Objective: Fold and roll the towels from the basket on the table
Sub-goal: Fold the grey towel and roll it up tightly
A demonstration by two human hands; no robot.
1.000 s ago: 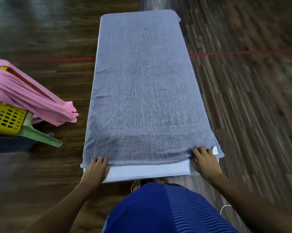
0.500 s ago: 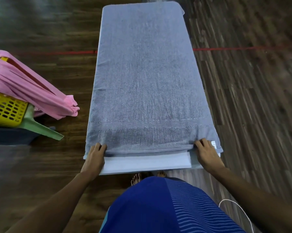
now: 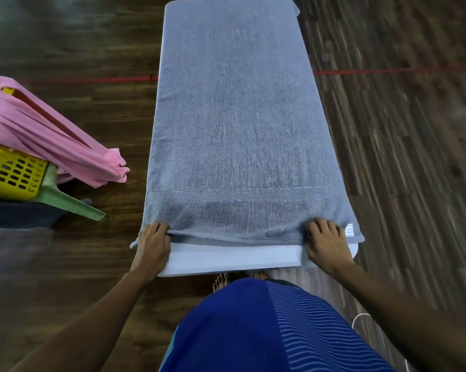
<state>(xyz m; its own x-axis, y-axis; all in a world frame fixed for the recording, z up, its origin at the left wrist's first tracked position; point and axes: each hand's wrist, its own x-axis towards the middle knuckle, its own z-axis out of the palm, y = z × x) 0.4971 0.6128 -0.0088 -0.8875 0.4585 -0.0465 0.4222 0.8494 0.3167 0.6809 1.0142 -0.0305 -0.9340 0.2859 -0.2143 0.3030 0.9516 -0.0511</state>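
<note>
the towel (image 3: 232, 130) lies flat on the narrow table (image 3: 232, 257) with its long axis running from 6 to 12 o'clock, straight away from the person, and it covers nearly the whole top. only a bare strip of table shows at 6 o'clock. the near hem crosses from 9 to 3 o'clock just ahead of both hands, so the roll would, i judge, travel toward 12 o'clock along the towel's length. the left hand (image 3: 152, 242) sits at the hem's 9 o'clock corner, fingers curled tight with the tips tucked at the edge, gripping the cloth. the right hand (image 3: 326, 242) sits at the 3 o'clock corner beside a small white label (image 3: 348, 229). its fingers are bent down onto the hem and its thumb is at the edge. it reads as a pinch, though the underside is hidden. neither hand is nearer, since both touch the same hem, well apart and level with each other. between them the hem is lifted slightly off the table, with a shadow under it. the likely step is turning this edge over to start the roll, and uneven hands would send it crooked. the basket (image 3: 9, 175) stands on the floor at 9 o'clock, well apart from the table, with a pink towel (image 3: 52, 138) draped over it, not yet folded.
</note>
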